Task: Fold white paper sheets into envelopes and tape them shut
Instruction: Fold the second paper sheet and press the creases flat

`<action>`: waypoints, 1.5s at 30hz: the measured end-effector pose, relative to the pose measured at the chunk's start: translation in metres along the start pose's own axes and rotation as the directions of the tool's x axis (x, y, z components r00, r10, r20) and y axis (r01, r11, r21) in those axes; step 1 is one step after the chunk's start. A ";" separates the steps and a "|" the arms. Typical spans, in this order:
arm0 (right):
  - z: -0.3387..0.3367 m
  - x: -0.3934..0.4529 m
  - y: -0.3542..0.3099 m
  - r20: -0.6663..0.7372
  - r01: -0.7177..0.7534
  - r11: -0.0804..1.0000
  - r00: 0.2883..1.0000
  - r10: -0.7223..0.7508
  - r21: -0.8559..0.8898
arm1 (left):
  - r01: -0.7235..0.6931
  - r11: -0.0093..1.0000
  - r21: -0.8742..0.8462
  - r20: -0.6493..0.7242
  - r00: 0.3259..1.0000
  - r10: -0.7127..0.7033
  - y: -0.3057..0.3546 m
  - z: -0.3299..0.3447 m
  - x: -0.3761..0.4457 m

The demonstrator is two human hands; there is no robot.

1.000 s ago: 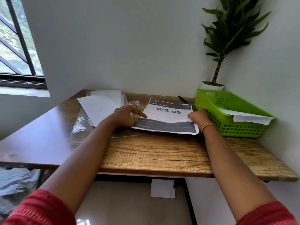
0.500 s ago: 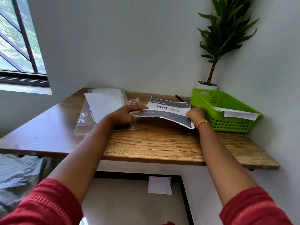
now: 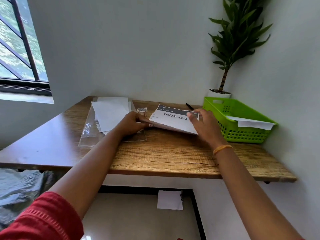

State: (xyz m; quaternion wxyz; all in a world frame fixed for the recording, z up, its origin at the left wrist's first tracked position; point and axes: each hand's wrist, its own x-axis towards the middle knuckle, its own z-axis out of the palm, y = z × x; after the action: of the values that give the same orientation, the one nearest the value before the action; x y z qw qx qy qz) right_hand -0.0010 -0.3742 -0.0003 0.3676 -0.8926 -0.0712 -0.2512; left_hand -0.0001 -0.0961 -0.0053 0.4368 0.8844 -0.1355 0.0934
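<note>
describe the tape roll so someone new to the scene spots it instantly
On the wooden desk, look near the back wall, between the loose white sheets and the printed "WS 09" page. The tape roll is the small round ring there, the only non-flat thing among paper.

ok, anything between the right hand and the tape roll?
Yes. The printed WS 09 sheet, pinched at its left corner by the left hand, lies between the right hand and the tape roll. The right hand hovers over the sheet's right side.
</note>
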 end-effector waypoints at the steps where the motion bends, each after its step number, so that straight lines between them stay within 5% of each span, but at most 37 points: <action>1: -0.005 -0.012 -0.003 0.077 0.056 0.991 0.995 -0.065 0.118 | -0.013 1.000 0.016 -0.035 0.999 0.014 -0.001 0.001 0.001; 4: -0.010 -0.031 0.003 0.250 0.080 0.989 0.962 -0.109 0.124 | -0.051 0.998 0.039 -0.138 0.989 0.056 -0.003 0.006 0.004; 6: -0.007 -0.024 0.008 0.171 0.103 0.994 0.979 -0.109 0.043 | -0.068 0.997 0.028 -0.216 0.974 0.072 -0.003 0.007 0.007; 13: 0.006 -0.004 0.009 -0.032 -0.041 0.983 0.998 0.047 0.177 | -0.102 0.995 -0.022 -0.306 0.948 0.091 -0.007 0.012 0.011; 20: 0.011 0.001 0.014 0.074 -0.097 0.978 0.991 0.112 -0.184 | -0.153 0.920 0.360 0.003 0.987 0.163 -0.009 0.017 0.014; 24: 0.007 -0.008 0.011 0.097 0.026 0.942 0.995 0.007 -0.335 | -0.132 0.873 0.469 0.162 0.985 0.062 -0.008 0.020 0.014; 30: -0.002 -0.022 -0.003 0.403 0.151 0.960 0.914 -0.046 -0.234 | -0.108 0.834 0.541 0.161 0.987 0.023 -0.006 0.020 0.015; 38: 0.000 -0.013 -0.015 0.462 0.430 0.713 0.871 -0.167 -0.554 | -0.193 0.768 0.611 0.163 0.980 0.117 -0.004 0.020 0.015; 45: 0.004 -0.014 -0.011 0.401 0.433 0.713 0.887 -0.229 -0.551 | -0.288 0.760 0.582 0.210 0.957 0.202 0.000 0.017 0.017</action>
State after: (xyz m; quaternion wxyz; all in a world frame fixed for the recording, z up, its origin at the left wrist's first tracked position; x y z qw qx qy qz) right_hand -0.0147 -0.3630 -0.0034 -0.0175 -0.9625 -0.2001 -0.1822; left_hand 0.0169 -0.1121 -0.0109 0.1040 0.9561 -0.2419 0.1284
